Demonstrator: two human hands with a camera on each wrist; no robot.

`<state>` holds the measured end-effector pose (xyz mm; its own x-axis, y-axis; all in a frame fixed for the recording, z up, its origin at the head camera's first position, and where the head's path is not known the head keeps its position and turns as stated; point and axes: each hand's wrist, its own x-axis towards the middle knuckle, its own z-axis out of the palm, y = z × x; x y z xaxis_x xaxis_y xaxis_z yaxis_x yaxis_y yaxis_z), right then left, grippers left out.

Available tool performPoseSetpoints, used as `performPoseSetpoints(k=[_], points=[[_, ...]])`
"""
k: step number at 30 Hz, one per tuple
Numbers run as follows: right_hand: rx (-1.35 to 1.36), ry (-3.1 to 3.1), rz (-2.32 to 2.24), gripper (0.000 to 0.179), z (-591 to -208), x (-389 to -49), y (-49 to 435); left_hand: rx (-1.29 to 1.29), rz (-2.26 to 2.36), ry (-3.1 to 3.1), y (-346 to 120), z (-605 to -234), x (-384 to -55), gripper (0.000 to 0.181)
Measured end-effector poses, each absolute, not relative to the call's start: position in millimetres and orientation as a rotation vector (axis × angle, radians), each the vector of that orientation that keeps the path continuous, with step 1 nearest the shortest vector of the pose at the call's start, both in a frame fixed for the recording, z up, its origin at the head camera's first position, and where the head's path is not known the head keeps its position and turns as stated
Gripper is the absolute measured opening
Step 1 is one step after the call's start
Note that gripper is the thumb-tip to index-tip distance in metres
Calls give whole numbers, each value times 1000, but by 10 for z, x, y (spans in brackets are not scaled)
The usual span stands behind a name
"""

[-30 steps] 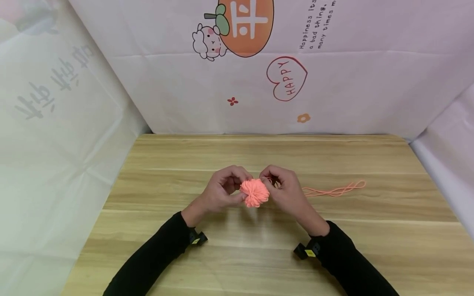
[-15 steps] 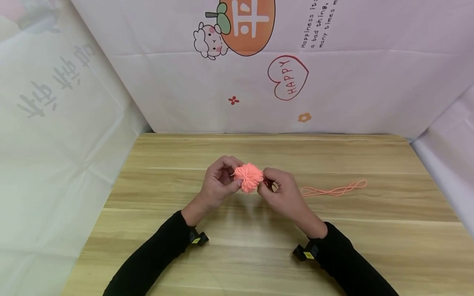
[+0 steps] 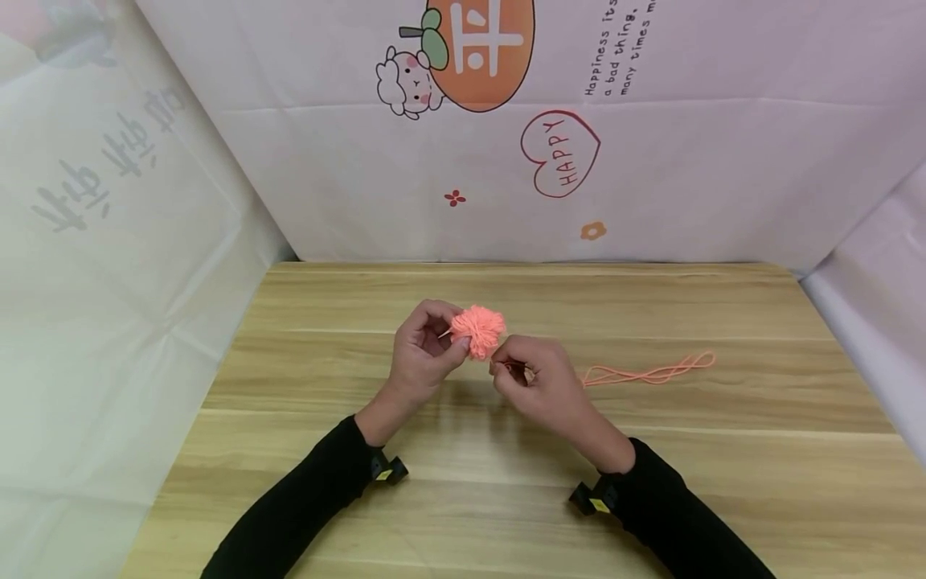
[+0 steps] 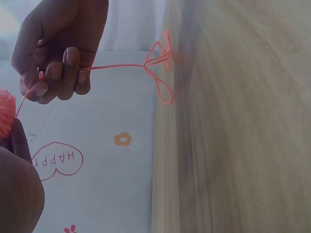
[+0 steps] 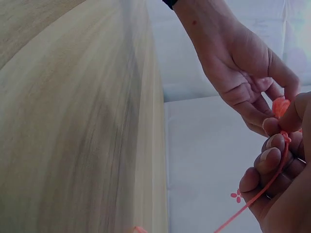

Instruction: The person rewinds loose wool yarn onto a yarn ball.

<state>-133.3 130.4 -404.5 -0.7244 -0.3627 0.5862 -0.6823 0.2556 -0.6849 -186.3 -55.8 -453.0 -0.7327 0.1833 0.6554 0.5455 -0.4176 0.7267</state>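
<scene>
"Where is the yarn pompom (image 3: 479, 330)?"

"You hold it up above the desk (image 3: 492, 507), near the middle. It is coral, and its loops fan out from a gathered centre."

"Which hand has it?"

"Your left hand (image 3: 423, 354) does. You pinch its near left side between thumb and fingers, with your thumb lying over the front."

"And the right hand (image 3: 546, 386)?"

"It is just beside the pompom, a little nearer to you. Your thumb and forefinger pinch a coral strand (image 4: 116, 66), and your other fingers curl in. From your left wrist you can see a thin length of it stretch from the pompom to those fingertips. A small lump (image 5: 285, 138) shows in the strand right by them."

"Where does the rest of the strand go?"

"It passes your curled fingers and runs out to some long, loose loops (image 3: 651, 375), which lie on the desk beyond your right hand, off to your right."

"Anything else around?"

"You wear black sleeves (image 3: 297, 498), with a small camera (image 3: 391, 470) at each wrist. Behind the desk hangs a white cloth (image 3: 347, 185), printed with a red heart (image 3: 560, 153) reading HAPPY."
</scene>
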Motion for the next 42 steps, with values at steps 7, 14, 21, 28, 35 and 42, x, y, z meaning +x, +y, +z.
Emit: performPoseSetpoints(k=[7,14,21,28,35,42], points=[[951,-2278,1377,27,-4051,-1306,1291,-880,-2175,-1638,-553,-4506,-1831,24],[931,-2332,1357,22,-4050,-1292,1302,-855,-2041,-1759,-524,-4383,-1720,23],[898,-2353,1376,21,-4012,-1280,1310,-873,-1853,-1861,-497,-4335,-1689,23],[845,-2383,1416,21,-4042,-1311,1367,-918,-1772,-1903,-484,-4342,-1703,22],[820,-2419,1445,21,-3961,-1271,1369,-948,-1721,-1965,-487,-4315,-1678,22],[753,-2446,1462,23,-3903,-1272,1389,-1026,-1726,-1996,-487,-4326,-1689,23]])
